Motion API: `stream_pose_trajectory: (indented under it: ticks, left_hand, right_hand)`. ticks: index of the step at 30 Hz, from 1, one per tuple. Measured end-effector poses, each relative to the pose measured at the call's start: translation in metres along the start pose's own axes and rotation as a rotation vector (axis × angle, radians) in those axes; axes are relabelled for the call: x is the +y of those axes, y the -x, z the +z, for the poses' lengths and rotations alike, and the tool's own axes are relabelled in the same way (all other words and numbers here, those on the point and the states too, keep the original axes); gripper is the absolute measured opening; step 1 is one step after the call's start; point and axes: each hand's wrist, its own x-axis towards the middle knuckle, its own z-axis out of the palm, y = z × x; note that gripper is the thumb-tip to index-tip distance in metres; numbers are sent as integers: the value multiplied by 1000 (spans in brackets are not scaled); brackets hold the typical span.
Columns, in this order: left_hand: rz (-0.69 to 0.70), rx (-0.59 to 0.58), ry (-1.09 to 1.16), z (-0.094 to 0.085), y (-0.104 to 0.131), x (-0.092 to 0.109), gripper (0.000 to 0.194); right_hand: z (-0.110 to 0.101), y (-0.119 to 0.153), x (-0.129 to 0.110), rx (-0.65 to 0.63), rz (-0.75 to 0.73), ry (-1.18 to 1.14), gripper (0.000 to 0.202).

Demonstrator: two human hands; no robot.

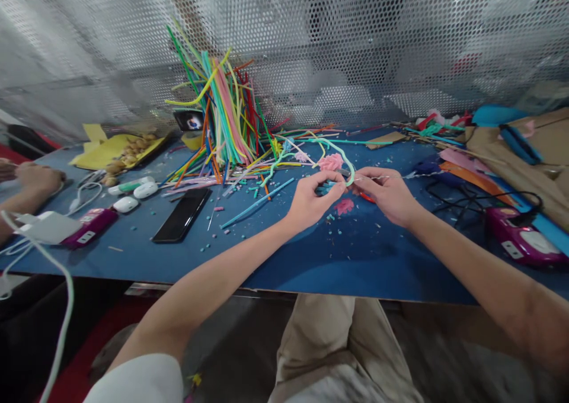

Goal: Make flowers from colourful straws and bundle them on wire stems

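Observation:
My left hand (309,200) is closed, thumb and forefinger pinching the end of a curved pale green pipe cleaner (349,165). Just to its right, my right hand (384,194) pinches close to the same spot, its fingertips on the pipe cleaner. A thin, clear strand (402,176) runs out past the right hand; I cannot tell what it is. Behind the fingers sits a pink ruffled flower (330,162), and a second pink piece (344,206) lies below them on the blue table (284,266). Something red shows under the right hand, mostly hidden.
A tall bunch of coloured pipe cleaners (229,112) stands at the back. A black phone (181,215), a purple power strip (89,228) and a yellow tray (109,151) are on the left. Another purple power strip (522,237) lies right. A person's hand (40,179) rests far left.

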Motion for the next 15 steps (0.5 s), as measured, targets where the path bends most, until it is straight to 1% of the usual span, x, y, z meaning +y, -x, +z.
stream_pose_trajectory:
  ticks: [3,7,12,14,15]
  left_hand:
    - [32,-29,-43,1,2,4,19]
    - [33,-43,-77,2,3,7,19]
    - [64,43,-132,3,2,4,14]
    - [46,78,-142,2,1,1,16]
    - [33,98,-151,1,0,-2,17]
  right_hand:
    - [-1,0,1,-33,22,-76,23]
    - [2,0,0,-49,18,-113,26]
    - [3,-1,-1,-40,33,-83,23]
    - [1,-2,0,-35,47,-2,24]
    - [-1,-3,0,-27,37,82,24]
